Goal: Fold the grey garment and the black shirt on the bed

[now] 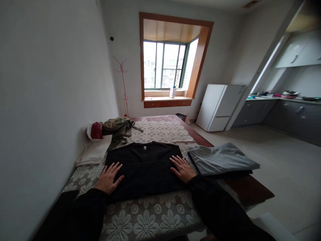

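bed [155, 214] fills the lower middle, covered by a cream lace spread with big flower motifs. black t-shirt [145, 167] lies flat across it, folded to a neat rectangle, collar and small white label pointing away toward the window. folded grey garments [220, 159] stacked just right of the shirt, near the bed's edge. folded white cloth [94, 152] at the left by the wall, an olive garment [117, 129] crumpled beyond it, and a red object [96, 130], possibly a cap, hard to tell. left hand [109, 177] flat, fingers spread, resting on the shirt's left edge, gripping nothing. right hand [182, 168] likewise flat and spread on the shirt's right edge, nothing grasped.
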Tool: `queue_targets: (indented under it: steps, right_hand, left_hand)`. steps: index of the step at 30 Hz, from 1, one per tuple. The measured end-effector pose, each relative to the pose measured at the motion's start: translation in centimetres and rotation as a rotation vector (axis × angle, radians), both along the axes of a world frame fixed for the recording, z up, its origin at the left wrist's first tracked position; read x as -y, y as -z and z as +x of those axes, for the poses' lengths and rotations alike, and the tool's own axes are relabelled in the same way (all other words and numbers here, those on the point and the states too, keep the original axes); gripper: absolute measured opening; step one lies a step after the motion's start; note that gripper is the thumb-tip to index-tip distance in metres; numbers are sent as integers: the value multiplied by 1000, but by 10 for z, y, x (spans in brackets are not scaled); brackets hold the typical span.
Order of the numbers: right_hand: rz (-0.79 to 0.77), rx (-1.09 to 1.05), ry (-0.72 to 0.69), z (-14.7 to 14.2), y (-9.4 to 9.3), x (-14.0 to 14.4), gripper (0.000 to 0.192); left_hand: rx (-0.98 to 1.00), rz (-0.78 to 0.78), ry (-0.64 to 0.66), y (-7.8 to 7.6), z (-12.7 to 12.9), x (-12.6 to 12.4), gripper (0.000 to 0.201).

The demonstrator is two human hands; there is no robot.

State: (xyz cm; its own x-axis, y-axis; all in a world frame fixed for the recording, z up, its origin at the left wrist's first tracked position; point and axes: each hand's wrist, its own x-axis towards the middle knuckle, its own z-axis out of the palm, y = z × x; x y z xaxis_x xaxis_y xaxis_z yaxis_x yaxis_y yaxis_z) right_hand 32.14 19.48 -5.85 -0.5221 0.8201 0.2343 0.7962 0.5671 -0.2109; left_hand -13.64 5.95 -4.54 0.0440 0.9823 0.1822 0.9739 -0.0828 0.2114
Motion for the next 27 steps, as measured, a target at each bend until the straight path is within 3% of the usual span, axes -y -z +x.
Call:
queue_targets:
  steps: [7, 14, 18, 22, 24, 27]
  right_hand:
    - [-4, 31, -24, -3, -1, 0, 57]
    - [-54, -127, -103, 0, -20, 9, 45]
    - [-108, -232, -116, 36, -18, 43, 29]
    - [-143, -324, -79, 82, 0, 81, 49]
    - [-143, -373, -52, 94, 6, 90, 59]
    - [-116, -420, -1, 97, 8, 90, 49]
  left_hand:
    - [-35, -29, 22, -2, 1, -2, 67]
    - [82, -34, 25, -24, 9, 4, 62]
    - [226, -27, 68, -22, -5, 49, 49]
    - [287, 6, 52, -8, -23, 108, 49]
    - [328, 30, 24, -7, -27, 123, 54]
    - [376, 60, -44, -9, -27, 126, 56]
